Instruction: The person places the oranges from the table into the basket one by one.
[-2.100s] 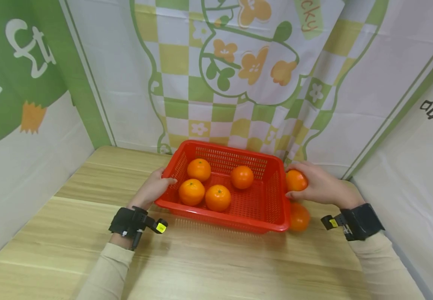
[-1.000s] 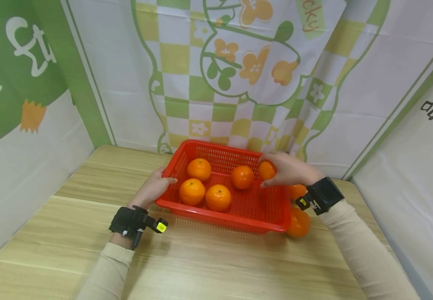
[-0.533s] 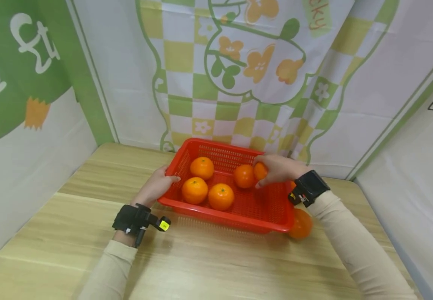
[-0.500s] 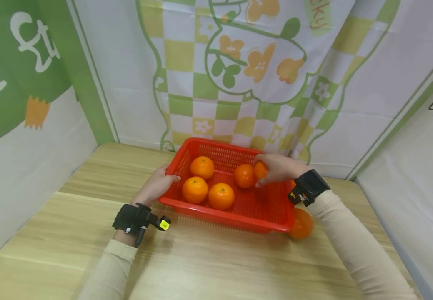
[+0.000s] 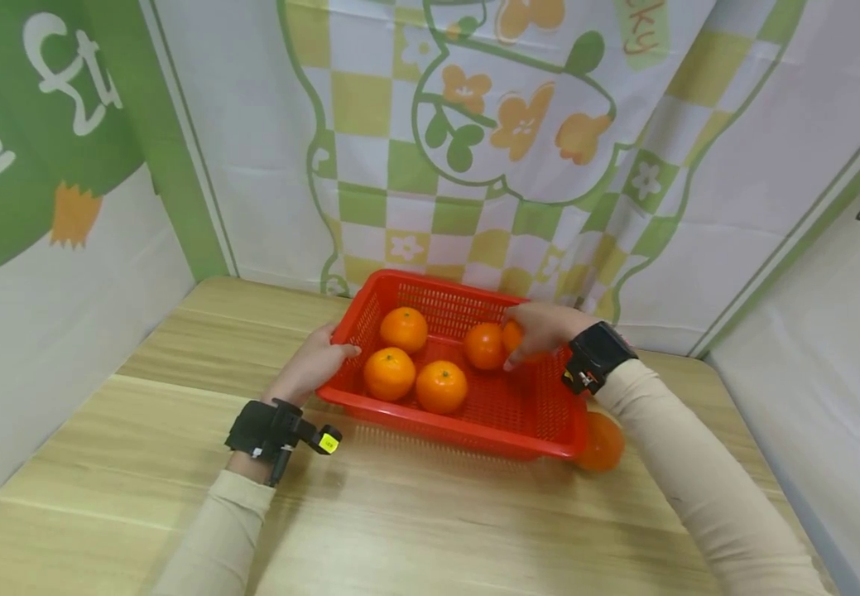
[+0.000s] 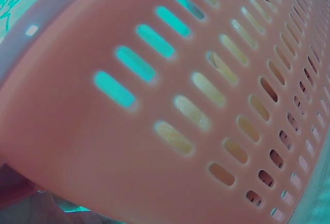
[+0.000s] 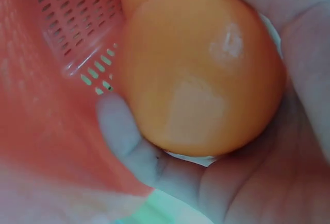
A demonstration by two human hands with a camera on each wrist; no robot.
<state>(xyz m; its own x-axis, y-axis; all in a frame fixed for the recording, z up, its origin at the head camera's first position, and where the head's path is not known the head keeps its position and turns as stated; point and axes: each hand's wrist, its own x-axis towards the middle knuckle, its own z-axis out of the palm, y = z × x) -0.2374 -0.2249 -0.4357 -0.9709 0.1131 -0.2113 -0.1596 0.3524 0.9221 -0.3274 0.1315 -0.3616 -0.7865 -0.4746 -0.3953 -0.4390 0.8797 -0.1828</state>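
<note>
My left hand (image 5: pixel 314 362) grips the left rim of a red plastic basket (image 5: pixel 459 428), thumb over the edge. The basket's slotted wall (image 6: pixel 93 141) fills the left wrist view. Inside the basket's right part, my right hand (image 5: pixel 545 327) holds an orange (image 7: pixel 201 74), fingers and thumb curved round it. In the head view this held orange (image 5: pixel 513 336) is partly hidden by the hand, right beside another orange (image 5: pixel 485 346). Farther left in the basket lie three more: a back orange (image 5: pixel 404 329), a front-left orange (image 5: pixel 389 374) and a front orange (image 5: pixel 441 386).
Outside the basket's right end, one orange (image 5: pixel 601 443) rests on the wooden table (image 5: pixel 430 530), partly covered by the rim and sleeve. A printed curtain (image 5: pixel 430 199) hangs close behind the basket. White walls stand at both sides.
My right hand has carried an orange from outside the right rim leftward into the basket. Another orange outside, seen earlier, is now hidden behind the wrist. The left hand keeps its grip.
</note>
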